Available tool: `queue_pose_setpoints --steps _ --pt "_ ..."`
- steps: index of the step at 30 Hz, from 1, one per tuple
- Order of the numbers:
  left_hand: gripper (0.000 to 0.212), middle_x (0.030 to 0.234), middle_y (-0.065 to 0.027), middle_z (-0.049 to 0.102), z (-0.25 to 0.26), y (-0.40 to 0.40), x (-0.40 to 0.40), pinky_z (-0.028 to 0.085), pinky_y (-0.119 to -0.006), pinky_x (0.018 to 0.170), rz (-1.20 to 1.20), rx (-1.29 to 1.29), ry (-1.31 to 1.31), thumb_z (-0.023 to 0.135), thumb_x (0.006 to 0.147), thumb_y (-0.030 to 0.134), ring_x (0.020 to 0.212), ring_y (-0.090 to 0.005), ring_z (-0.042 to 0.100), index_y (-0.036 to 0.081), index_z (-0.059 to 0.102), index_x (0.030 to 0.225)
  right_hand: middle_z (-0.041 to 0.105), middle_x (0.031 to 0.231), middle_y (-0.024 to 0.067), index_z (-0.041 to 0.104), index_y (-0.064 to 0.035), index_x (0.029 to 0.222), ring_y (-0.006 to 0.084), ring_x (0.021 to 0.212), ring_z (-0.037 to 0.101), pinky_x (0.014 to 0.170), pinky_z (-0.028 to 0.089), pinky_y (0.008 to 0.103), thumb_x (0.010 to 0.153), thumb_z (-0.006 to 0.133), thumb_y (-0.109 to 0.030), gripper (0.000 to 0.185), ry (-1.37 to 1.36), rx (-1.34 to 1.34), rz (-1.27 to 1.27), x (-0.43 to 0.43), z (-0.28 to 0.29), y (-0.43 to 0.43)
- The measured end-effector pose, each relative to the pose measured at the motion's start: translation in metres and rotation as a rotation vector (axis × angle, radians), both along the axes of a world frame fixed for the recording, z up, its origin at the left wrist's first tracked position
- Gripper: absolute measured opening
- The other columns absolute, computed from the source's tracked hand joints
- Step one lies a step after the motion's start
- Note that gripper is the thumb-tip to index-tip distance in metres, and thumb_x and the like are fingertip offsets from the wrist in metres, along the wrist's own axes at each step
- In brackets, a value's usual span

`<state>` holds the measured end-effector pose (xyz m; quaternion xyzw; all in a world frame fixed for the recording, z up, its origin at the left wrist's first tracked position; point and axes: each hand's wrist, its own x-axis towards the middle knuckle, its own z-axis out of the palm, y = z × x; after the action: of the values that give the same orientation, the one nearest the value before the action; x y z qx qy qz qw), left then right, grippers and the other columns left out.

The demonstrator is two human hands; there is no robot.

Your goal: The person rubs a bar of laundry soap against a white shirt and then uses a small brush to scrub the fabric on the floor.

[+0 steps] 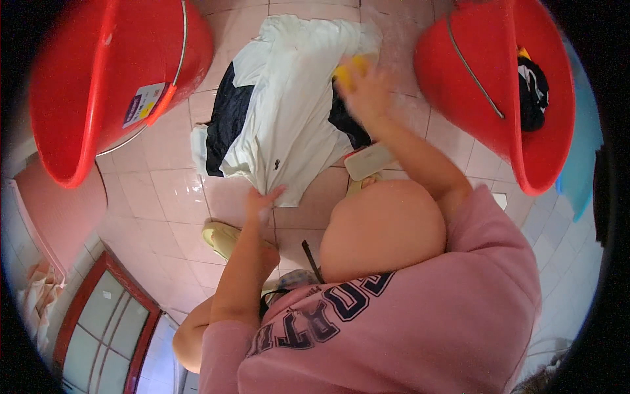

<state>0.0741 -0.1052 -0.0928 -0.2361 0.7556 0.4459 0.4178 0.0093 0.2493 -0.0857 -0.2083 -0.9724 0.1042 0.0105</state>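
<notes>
A white shirt with black panels (300, 98) lies spread and wrinkled on the tiled floor before me. My left hand (262, 199) grips its near edge, pulling folds into the fabric there. Over the shirt's far right side, my right hand (366, 91) is blurred by motion and holds a yellow block (350, 74). Blur keeps me from telling whether the block is soap or a sponge. A small dark emblem (276, 164) shows on the white cloth near my left hand. Below my right forearm is a pale plastic case or dish (369, 163), partly covered by the arm.
Red buckets stand at left (197, 44) and right (438, 64); the right one holds black-and-white cloth (533, 96). Behind it is a blue plastic item (583, 162). A pink basin (64, 212) is at far left. My slipper (216, 236) rests on the tiles (172, 197).
</notes>
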Motion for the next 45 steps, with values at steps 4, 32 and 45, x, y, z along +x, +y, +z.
queue_pose_setpoints --steps 4,32,45 --pt "0.033 0.09 -0.009 0.063 0.024 0.051 -0.009 0.052 -0.032 0.059 0.503 0.237 -0.19 0.061 0.086 0.016 0.076 -0.0186 0.062 -0.001 0.053 0.113 0.054 0.105 0.008 0.059 -0.0226 0.103 0.0283 0.097 0.052 0.077 0.042 0.0463 0.072 0.061 -0.026 0.031 0.24 -0.405 0.673 0.058 -0.029 -0.129" --pt "0.024 0.07 -0.0185 0.057 0.012 -0.066 0.042 0.046 -0.038 0.061 -0.499 -0.515 0.311 0.061 0.069 0.017 0.062 -0.0311 0.054 -0.003 0.057 0.083 0.053 0.112 0.0052 0.056 -0.0321 0.113 0.0325 0.095 0.051 0.077 0.041 0.0496 0.072 0.062 -0.031 0.041 0.392 0.117 0.362 -0.132 -0.017 -0.014" --pt "0.031 0.093 -0.0098 0.063 0.053 0.015 -0.007 0.049 -0.03 0.074 0.071 -0.005 -0.149 0.068 0.078 0.012 0.083 -0.0174 0.059 -0.003 0.059 0.103 0.058 0.095 0.0027 0.064 -0.0266 0.084 0.0222 0.081 0.056 0.068 0.043 0.0398 0.075 0.055 -0.026 0.013 0.534 -0.386 1.308 -0.012 -0.019 -0.182"
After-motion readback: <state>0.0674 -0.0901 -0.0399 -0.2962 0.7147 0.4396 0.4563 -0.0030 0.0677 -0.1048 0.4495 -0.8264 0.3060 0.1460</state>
